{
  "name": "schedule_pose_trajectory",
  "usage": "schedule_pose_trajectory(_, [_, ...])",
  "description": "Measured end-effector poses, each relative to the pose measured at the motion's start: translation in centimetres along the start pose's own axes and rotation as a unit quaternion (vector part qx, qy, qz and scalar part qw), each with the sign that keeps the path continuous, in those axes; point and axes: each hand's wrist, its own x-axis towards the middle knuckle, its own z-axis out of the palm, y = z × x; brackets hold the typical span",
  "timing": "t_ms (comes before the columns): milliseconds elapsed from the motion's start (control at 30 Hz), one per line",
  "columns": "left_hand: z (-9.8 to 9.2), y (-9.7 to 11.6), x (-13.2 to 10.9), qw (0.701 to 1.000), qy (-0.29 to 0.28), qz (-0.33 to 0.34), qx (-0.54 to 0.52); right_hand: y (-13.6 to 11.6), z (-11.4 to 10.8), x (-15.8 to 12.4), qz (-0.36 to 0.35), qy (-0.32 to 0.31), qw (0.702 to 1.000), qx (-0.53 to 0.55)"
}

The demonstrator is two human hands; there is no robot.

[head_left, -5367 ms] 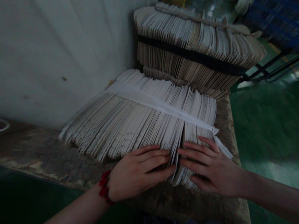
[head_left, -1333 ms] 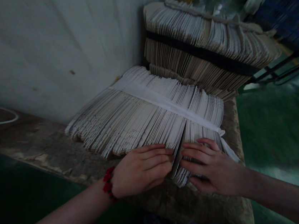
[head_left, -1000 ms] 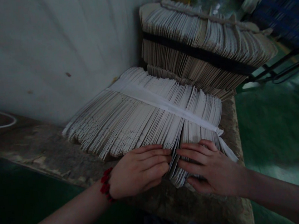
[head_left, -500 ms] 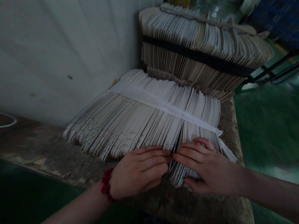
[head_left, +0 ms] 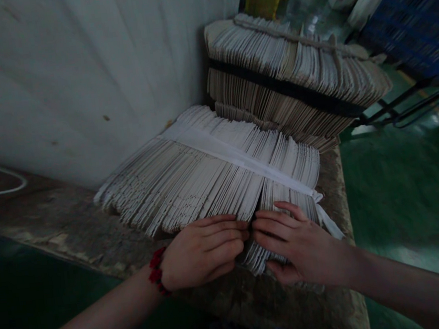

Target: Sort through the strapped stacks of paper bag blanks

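A bundle of white flat card sheets (head_left: pixel 205 176) stands on edge on a worn bench, tied across with a white strap (head_left: pixel 238 154). My left hand (head_left: pixel 200 251), with a red bead bracelet (head_left: pixel 156 272) at the wrist, lies flat against the near edges of the sheets, fingers stretched out to the right. My right hand (head_left: pixel 298 248) rests on the last sheets at the right end, with its fingers on top and its thumb tucked under their near ends. The fingertips of both hands almost touch at a narrow parting in the stack.
A second, browner bundle (head_left: pixel 293 82) bound with a black strap stands behind, against a white wall (head_left: pixel 74 70). The bench edge (head_left: pixel 349 297) drops to a green floor (head_left: pixel 405 196) on the right. A blue crate (head_left: pixel 421 20) and a dark metal frame stand at the far right.
My right hand has slid left until its fingertips meet those of my left hand. The gap parted in the sheets has narrowed. My left hand has stayed in place.
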Motion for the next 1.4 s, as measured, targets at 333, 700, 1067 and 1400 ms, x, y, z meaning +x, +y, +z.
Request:
schedule_pose_trajectory(333, [-0.1, -0.2, -0.1, 1.000, 0.011, 0.006, 0.023, -1.2, 0.2, 0.7, 0.047, -0.007, 0.998, 0.030])
schedule_pose_trajectory(700, [0.6, 0.2, -1.8, 0.998, 0.044, -0.033, 0.033, -0.9, 0.3, -1.3, 0.043, 0.013, 0.998, 0.034])
schedule_pose_trajectory(1067, [0.1, 0.2, -1.6, 0.998, 0.023, -0.019, 0.054, -1.1, 0.1, -1.7, 0.065, 0.009, 0.998, -0.014])
schedule_pose_trajectory(1400, [0.1, 0.5, -1.5, 0.997, 0.013, -0.030, 0.069, -1.1, 0.4, -1.9, 0.066, 0.037, 0.997, -0.008])
